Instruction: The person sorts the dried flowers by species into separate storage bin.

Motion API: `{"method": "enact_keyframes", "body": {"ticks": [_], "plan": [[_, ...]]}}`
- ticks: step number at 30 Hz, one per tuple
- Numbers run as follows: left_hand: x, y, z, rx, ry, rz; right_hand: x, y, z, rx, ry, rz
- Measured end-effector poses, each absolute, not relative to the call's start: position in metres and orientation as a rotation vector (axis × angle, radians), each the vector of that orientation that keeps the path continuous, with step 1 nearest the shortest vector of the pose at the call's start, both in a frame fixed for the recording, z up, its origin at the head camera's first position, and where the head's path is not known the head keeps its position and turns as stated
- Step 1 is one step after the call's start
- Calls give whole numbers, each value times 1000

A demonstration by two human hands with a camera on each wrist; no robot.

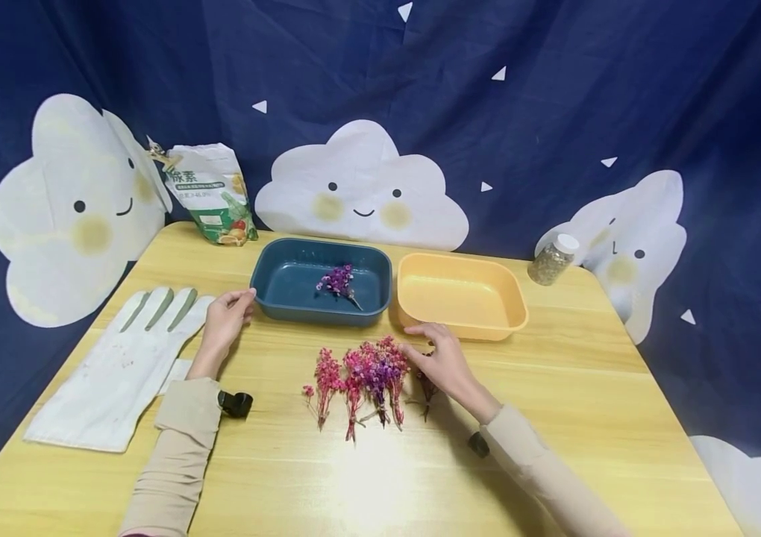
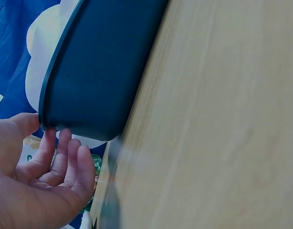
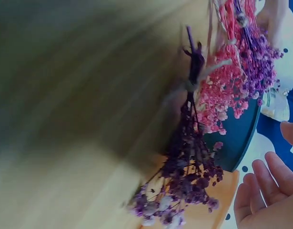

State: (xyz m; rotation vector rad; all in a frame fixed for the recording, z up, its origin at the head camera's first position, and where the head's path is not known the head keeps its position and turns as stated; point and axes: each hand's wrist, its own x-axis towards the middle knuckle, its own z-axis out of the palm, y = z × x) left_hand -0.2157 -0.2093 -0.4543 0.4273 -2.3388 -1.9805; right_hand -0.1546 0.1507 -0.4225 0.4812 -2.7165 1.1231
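My left hand (image 1: 224,322) is at the near left corner of a dark teal plastic basin (image 1: 316,313). In the left wrist view the thumb and fingertips of that hand (image 2: 46,176) pinch the basin's rim (image 2: 47,90). A small purple flower bunch (image 1: 337,280) lies inside the basin. Relaxed fingers and nothing gripped mark my right hand (image 1: 444,362), over a dark purple dried bunch (image 3: 189,157) that it partly hides in the head view. Left of it lie pink bunches (image 1: 327,371) and a purple bunch (image 1: 378,377), tied at the stems.
A yellow basin (image 1: 461,328) stands beside the teal one, just beyond my right hand. White gloves (image 1: 112,373) lie at the left. A printed bag (image 1: 209,195) stands at the back left, and a white-lidded jar (image 1: 553,259) at the back right.
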Motion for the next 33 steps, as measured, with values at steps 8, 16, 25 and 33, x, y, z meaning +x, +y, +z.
{"method": "enact_keyframes", "body": {"ticks": [8,16,25,33], "plan": [[-215,-207,-458,422,-2293,-2001,-132,169,-436,466,-2712,1073],[-215,-207,-460,420,-2293,-2017,-104,187,-450,462,-2727,1033],[-216,-209,-458,431,-2311,-2011,-89,194,-455,333,-2848,1003],[-218,-209,-455,412,-2313,-2007,-90,190,-456,338,-2937,898]]}}
